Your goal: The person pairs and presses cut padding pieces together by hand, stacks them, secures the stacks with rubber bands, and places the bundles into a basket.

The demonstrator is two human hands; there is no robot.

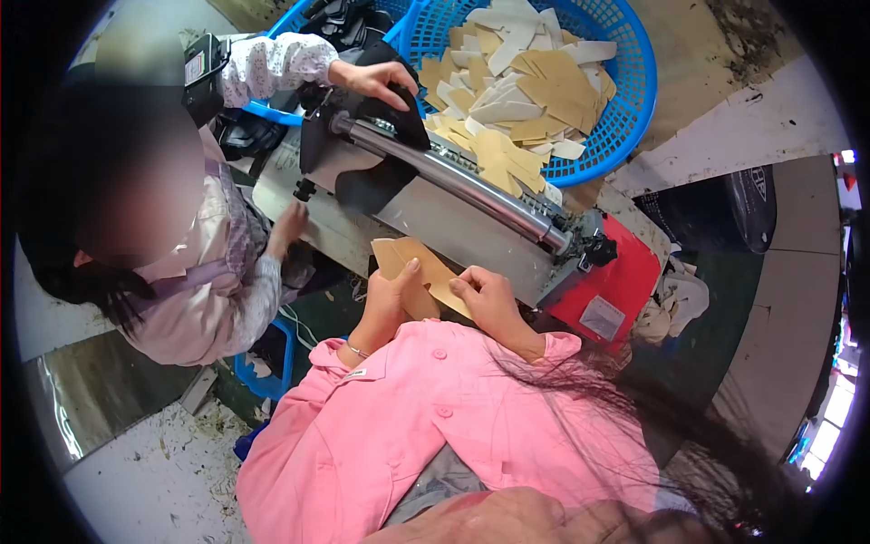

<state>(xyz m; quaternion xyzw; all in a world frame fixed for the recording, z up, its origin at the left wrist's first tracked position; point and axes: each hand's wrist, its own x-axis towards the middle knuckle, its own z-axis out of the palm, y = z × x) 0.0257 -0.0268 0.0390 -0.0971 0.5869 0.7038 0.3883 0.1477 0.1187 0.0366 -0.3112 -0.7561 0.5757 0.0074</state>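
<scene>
Beyond us, a steel-rollered machine (450, 182) spans the upper middle of the frame; below it, at centre, our left hand (388, 297) clamps tan pieces (435, 271) under its thumb, our right hand (492, 302) pinches their edge. Gripping lightly should prevent creases.

Roller machine (453, 184) on pale bench (337, 228)

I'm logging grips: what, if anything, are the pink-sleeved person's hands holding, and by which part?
Flat tan sheet-like material: the left hand grips its middle, thumb on top; the right hand holds its right edge.
</scene>
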